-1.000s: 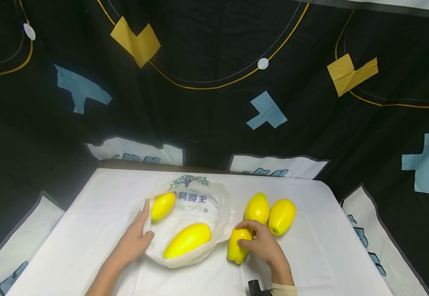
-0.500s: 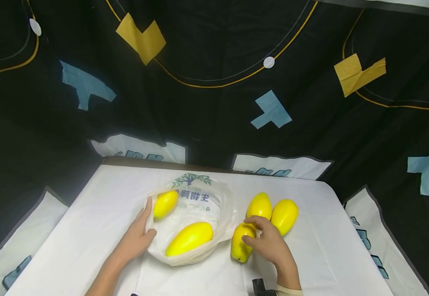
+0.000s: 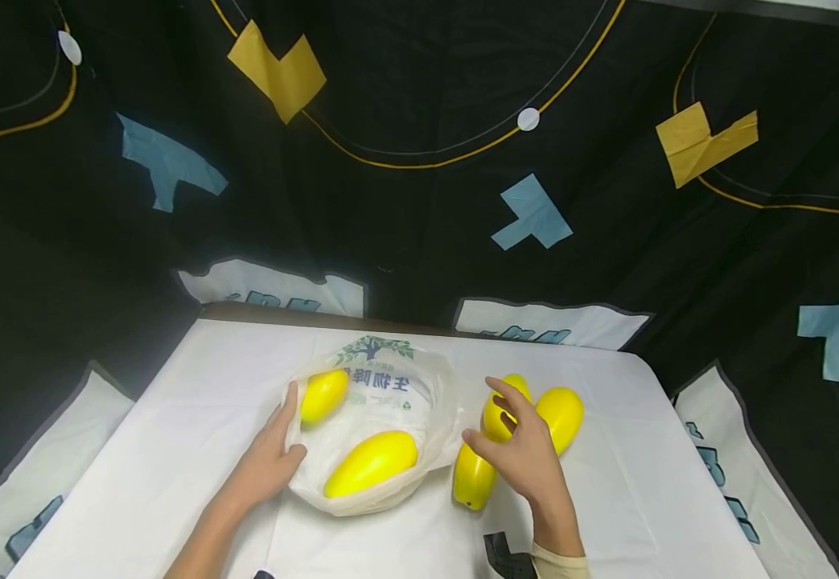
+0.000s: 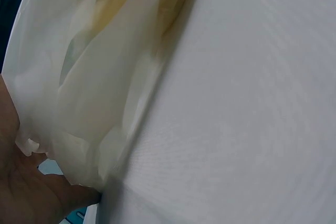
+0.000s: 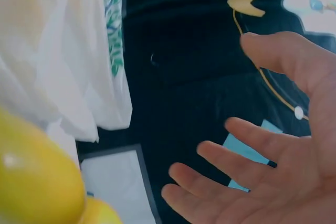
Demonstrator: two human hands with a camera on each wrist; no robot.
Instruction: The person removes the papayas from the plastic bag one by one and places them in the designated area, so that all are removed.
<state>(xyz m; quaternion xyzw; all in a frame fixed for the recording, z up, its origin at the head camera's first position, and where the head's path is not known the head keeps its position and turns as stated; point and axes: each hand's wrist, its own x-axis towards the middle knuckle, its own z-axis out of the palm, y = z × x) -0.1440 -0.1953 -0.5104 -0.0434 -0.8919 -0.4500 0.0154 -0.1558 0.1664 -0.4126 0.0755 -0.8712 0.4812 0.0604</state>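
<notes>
A thin white plastic bag (image 3: 419, 474) with a printed tree lies on the table, its mouth spread wide. Inside are two smooth yellow mango-like fruits, one (image 3: 323, 397) by the left rim and a longer one (image 3: 372, 464) at the front. My left hand (image 3: 267, 458) touches the bag's left side, index finger straight and thumb apart; the left wrist view shows bag film (image 4: 94, 108) over its hidden fingers. My right hand (image 3: 524, 450) hovers over three more yellow fruits, holding nothing, with fingers spread in the right wrist view. The nearest fruit (image 3: 473, 479) stands just left of it.
The other two fruits, one (image 3: 513, 390) partly behind my right hand and one (image 3: 562, 414) to its right, sit close together. A white cloth covers the table (image 3: 607, 498). Behind it hangs a black curtain (image 3: 405, 225) with blue and gold patches.
My right hand has let go of the nearest yellow fruit and lifted up and away, its fingers opening. The left hand and the bag stay almost where they were.
</notes>
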